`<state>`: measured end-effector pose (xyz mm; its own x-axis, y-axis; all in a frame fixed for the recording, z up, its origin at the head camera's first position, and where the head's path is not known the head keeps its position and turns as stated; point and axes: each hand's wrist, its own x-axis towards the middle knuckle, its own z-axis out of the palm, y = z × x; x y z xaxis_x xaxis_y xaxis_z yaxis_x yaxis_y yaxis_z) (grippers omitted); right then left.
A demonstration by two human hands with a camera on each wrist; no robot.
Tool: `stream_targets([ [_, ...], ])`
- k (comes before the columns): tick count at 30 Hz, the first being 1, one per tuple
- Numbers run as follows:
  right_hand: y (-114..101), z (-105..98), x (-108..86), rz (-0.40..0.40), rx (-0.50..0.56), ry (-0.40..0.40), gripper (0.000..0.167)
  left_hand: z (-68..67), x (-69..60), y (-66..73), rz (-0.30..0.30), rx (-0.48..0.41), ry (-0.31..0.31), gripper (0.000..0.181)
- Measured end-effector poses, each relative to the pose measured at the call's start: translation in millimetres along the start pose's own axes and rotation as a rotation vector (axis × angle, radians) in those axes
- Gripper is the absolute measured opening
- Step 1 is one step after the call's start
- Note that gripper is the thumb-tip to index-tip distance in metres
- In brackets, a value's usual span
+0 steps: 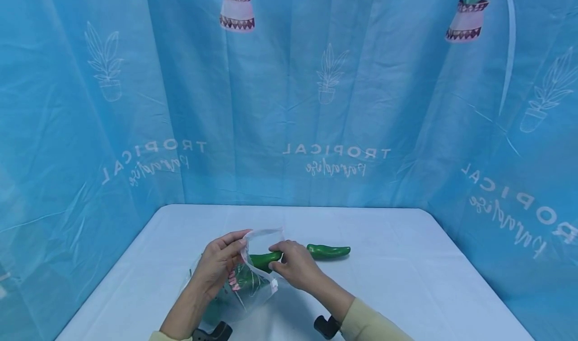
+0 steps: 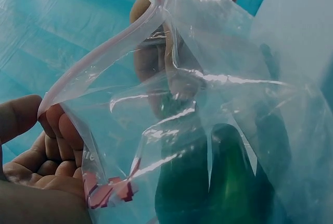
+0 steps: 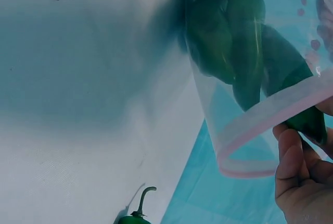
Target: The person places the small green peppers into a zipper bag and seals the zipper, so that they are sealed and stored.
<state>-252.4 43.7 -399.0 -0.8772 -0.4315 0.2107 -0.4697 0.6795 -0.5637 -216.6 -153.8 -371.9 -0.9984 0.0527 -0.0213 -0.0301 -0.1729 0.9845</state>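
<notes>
My left hand [image 1: 215, 263] pinches the rim of a clear zip bag [image 1: 255, 293] with a pink-edged mouth. In the left wrist view, its thumb and fingertips meet at the bag's pink rim [image 2: 78, 75]. A long green chili pepper [image 1: 267, 260] lies partly through the mouth, its outer end held by the fingers and thumb of my right hand [image 1: 295, 266]. Several more green peppers [image 3: 247, 41] are inside the bag, seen through the plastic. Another green pepper [image 1: 328, 251] lies on the table just beyond my right hand; its curved stem [image 3: 143, 198] shows in the right wrist view.
The white table [image 1: 406, 281] has rounded far corners. Blue printed curtains [image 1: 307, 105] hang behind it and along both sides. Black wrist devices [image 1: 326, 327] are worn near both sleeves.
</notes>
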Motion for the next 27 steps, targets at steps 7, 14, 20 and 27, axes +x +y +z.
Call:
stream_targets([
  [7,-2,1,0.2,-0.018,-0.012,0.013,0.034,-0.8,-0.1,-0.6,0.007,-0.007,-0.004,0.047],
  [14,0,-5,-4.6,0.004,-0.005,0.035,0.034,-0.9,0.6,-1.6,0.009,0.003,0.003,0.047],
  [20,4,-13,-9.5,0.007,0.046,0.056,0.033,-1.7,0.7,-1.5,0.013,0.009,0.014,0.045],
  [27,9,-21,-14.9,-0.002,0.071,0.109,0.031,-2.5,-1.1,0.3,0.023,0.01,-0.011,0.048],
])
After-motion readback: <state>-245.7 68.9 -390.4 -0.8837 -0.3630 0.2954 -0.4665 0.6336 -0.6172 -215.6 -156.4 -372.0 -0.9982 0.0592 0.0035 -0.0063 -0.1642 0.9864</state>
